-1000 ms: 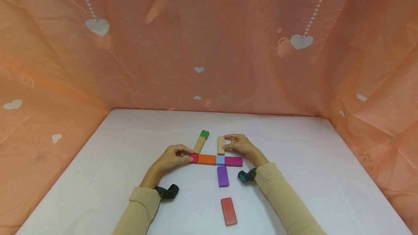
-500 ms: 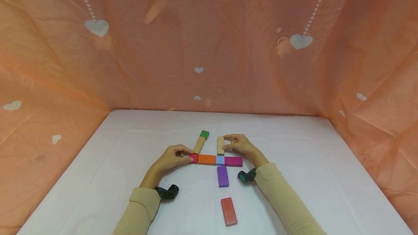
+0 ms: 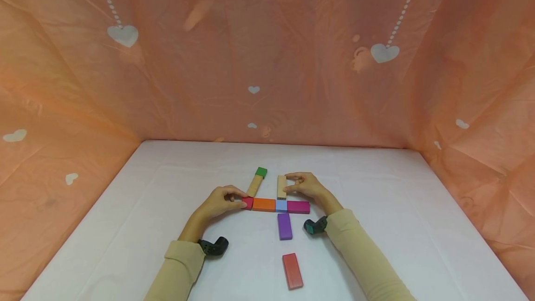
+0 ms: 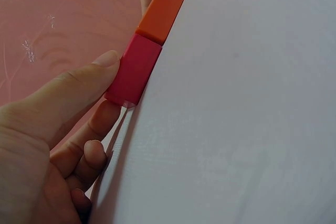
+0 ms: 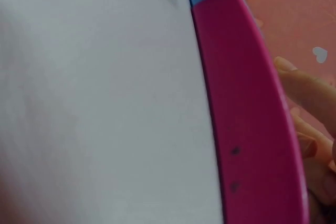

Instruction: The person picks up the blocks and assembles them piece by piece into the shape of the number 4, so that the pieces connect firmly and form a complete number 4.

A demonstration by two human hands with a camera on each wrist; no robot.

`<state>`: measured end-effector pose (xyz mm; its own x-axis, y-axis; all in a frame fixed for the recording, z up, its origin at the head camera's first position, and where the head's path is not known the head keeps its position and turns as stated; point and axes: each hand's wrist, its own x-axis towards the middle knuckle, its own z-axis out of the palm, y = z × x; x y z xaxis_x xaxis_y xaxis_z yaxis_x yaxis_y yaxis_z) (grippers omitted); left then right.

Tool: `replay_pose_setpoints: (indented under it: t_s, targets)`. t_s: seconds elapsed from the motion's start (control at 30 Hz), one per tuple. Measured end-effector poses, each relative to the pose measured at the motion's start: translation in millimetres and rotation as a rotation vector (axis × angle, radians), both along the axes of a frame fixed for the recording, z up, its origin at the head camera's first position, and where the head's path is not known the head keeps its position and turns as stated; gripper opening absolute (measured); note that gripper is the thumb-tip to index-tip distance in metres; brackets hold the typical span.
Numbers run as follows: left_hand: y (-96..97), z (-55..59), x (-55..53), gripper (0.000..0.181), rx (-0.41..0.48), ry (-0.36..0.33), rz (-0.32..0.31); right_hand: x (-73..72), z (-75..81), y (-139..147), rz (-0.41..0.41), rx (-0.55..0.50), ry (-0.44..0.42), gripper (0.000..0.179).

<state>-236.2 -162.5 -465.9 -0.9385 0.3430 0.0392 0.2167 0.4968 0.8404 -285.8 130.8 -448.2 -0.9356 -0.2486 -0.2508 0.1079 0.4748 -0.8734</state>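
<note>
My left hand [image 3: 221, 199] pinches a small red block [image 3: 248, 203] at the left end of a row. In the left wrist view the thumb lies along one side of that red block [image 4: 135, 69] and a finger is at its end. Rightward, the row goes on with an orange block [image 3: 264, 205], a light blue block [image 3: 281, 206] and a magenta block [image 3: 298, 207]. Behind the light blue one, my right hand [image 3: 307, 185] holds a plain wooden block [image 3: 281, 187] with thumb and index finger. The magenta block [image 5: 247, 103] hides part of this hand in the right wrist view.
Another plain wooden block [image 3: 255, 186] slants back from the red one, with a green block [image 3: 261, 172] at its far end. A purple block [image 3: 285, 226] lies in front of the row, and a salmon-red block [image 3: 292, 271] nearer. An orange curtain [image 3: 267, 59] encloses the white table [image 3: 355, 171].
</note>
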Motion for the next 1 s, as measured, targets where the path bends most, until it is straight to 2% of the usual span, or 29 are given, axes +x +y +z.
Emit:
replay_pose_setpoints:
  t_s: [0.17,0.47,1.0]
  targets:
    - [0.1,0.9,0.4,0.026,0.001,0.0,-0.005,-1.0,-1.5,1.4,0.017,-0.008,0.013,0.057]
    - [0.8,0.7,0.0,0.026,-0.008,-0.001,0.0,-0.7,-3.3,0.9,-0.007,-0.018,-0.004,0.057]
    - [0.7,-0.4,0.3,0.025,0.008,0.004,-0.002,0.9,-3.2,-0.3,-0.023,-0.018,0.018,0.057]
